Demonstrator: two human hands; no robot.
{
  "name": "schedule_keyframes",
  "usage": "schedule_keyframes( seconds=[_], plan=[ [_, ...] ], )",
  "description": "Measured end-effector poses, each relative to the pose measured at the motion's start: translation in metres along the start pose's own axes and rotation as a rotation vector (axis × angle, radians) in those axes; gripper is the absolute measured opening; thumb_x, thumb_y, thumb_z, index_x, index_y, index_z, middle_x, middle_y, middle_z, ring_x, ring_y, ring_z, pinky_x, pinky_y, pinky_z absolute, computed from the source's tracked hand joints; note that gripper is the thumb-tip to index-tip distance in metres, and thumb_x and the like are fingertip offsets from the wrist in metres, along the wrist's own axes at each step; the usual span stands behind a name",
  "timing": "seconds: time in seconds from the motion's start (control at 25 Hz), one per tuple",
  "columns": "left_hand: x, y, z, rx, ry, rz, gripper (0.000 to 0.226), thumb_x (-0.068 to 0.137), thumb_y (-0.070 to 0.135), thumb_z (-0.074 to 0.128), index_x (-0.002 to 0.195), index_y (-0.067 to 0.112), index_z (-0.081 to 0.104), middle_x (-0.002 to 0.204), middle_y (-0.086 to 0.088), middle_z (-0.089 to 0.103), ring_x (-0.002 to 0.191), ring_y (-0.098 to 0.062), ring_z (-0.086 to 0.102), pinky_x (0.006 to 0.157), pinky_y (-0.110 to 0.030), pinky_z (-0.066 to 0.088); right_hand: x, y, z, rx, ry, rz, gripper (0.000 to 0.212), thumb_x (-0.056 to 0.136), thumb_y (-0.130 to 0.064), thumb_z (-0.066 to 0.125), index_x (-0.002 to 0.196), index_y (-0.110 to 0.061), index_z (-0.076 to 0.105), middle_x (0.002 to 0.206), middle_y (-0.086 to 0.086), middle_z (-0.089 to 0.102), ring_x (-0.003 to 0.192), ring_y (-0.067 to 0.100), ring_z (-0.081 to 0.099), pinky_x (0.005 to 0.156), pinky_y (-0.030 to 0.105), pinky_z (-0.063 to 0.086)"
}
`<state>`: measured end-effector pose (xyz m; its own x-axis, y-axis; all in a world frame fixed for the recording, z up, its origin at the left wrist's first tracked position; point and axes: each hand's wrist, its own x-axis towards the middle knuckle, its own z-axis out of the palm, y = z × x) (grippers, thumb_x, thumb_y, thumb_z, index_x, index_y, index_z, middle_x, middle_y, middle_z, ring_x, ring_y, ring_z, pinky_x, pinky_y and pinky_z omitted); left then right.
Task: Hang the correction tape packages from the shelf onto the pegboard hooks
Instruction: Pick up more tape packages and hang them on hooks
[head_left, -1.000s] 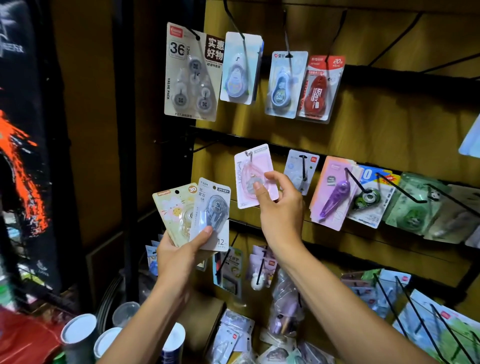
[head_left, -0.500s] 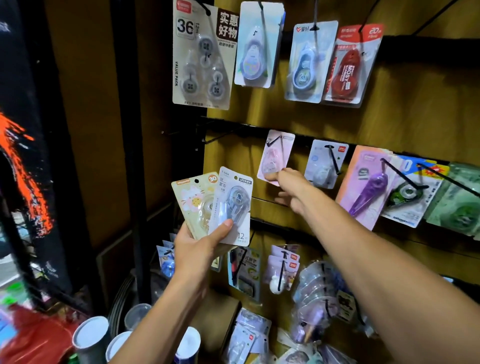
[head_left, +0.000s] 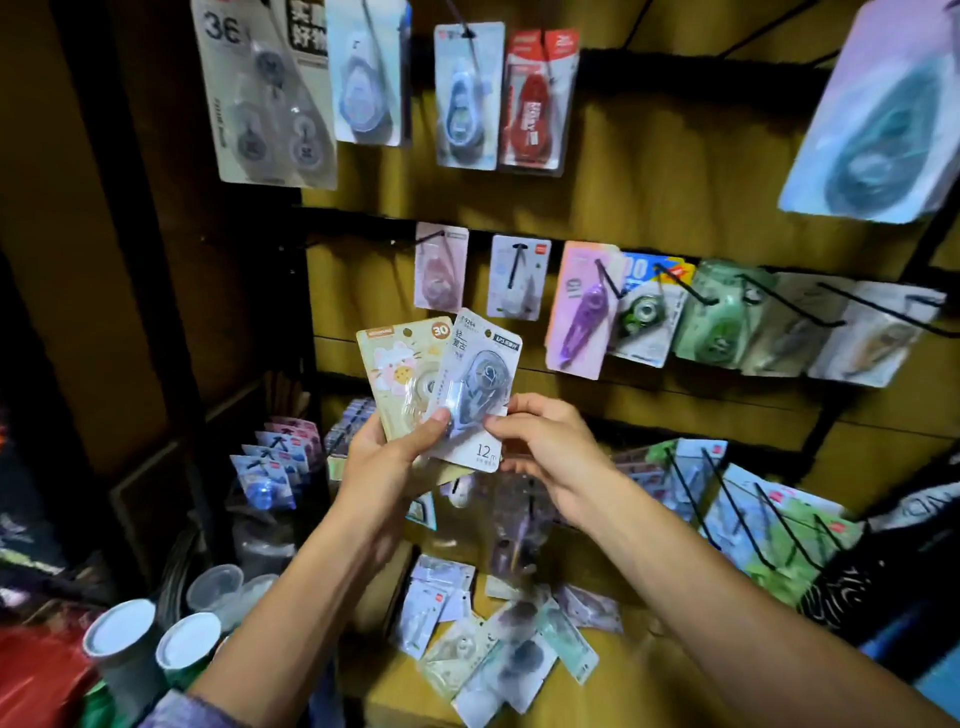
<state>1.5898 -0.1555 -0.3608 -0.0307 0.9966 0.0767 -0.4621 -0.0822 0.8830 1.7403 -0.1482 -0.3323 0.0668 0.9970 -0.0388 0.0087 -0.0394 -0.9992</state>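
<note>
Below the pink package (head_left: 440, 267) hanging on its pegboard hook (head_left: 429, 238), the left hand (head_left: 387, 452) holds two correction tape packages fanned upright: a cream card with a cartoon animal (head_left: 402, 374) behind, and a white card marked 12 m (head_left: 480, 387) overlapping it on the right. The left thumb presses across the fronts of both cards, the fingers curled behind them. The right hand (head_left: 545, 449) meets the white card at its right edge, thumb and forefinger pinching it just beside the left thumb. Right of the pink package on the same row hang a white-blue package (head_left: 514, 275), a purple pen-shaped one (head_left: 582, 306) and several green ones (head_left: 719, 317). Well below the pink package, loose packages (head_left: 498, 644) lie scattered on the yellow shelf (head_left: 649, 670). Down to the left stand white-lidded cups (head_left: 150, 644).
</note>
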Motion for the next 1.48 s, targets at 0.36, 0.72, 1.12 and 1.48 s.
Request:
schedule_keyframes(
  seconds=[0.36, 0.72, 1.12, 1.48],
  plan=[
    [-0.044, -0.031, 0.105, 0.064, -0.089, -0.023, 0.032, 0.077, 0.002, 0.077, 0.105, 0.012, 0.066, 0.092, -0.005, 0.078, 0.081, -0.024, 0.075, 0.068, -0.036, 0.061, -0.064, -0.001, -0.127, -0.012, 0.101, -0.207, 0.007, 0.093, -0.013, 0.062, 0.098, -0.011, 0.067, 0.077, 0.007, 0.067, 0.056, 0.013, 0.052, 0.042, 0.022, 0.041],
    [-0.054, -0.071, 0.194, 0.031, -0.189, -0.067, 0.016, 0.084, 0.008, 0.070, 0.099, 0.014, 0.070, 0.088, -0.001, 0.078, 0.072, -0.013, 0.073, 0.058, -0.024, 0.056, -0.091, -0.005, -0.223, 0.018, 0.280, -0.206, 0.017, 0.098, -0.016, 0.054, 0.114, -0.022, 0.056, 0.091, 0.027, 0.065, 0.041, 0.014, 0.048, 0.036, 0.025, 0.039],
    [-0.054, -0.102, 0.255, 0.100, -0.246, -0.077, 0.021, 0.086, 0.015, 0.070, 0.107, 0.017, 0.069, 0.093, 0.001, 0.077, 0.077, -0.016, 0.072, 0.058, -0.026, 0.053, -0.103, 0.006, -0.303, 0.071, 0.500, -0.214, 0.009, 0.092, -0.010, 0.064, 0.100, -0.010, 0.069, 0.093, 0.013, 0.072, 0.055, 0.011, 0.049, 0.050, 0.022, 0.044],
    [-0.058, -0.113, 0.275, 0.110, -0.319, -0.114, 0.023, 0.087, 0.018, 0.069, 0.110, 0.018, 0.068, 0.100, -0.001, 0.077, 0.079, -0.017, 0.074, 0.051, -0.024, 0.053, -0.109, 0.015, -0.347, 0.095, 0.846, -0.341, 0.010, 0.099, -0.017, 0.054, 0.099, -0.012, 0.063, 0.079, 0.008, 0.067, 0.052, 0.010, 0.054, 0.048, 0.024, 0.050]
  ],
)
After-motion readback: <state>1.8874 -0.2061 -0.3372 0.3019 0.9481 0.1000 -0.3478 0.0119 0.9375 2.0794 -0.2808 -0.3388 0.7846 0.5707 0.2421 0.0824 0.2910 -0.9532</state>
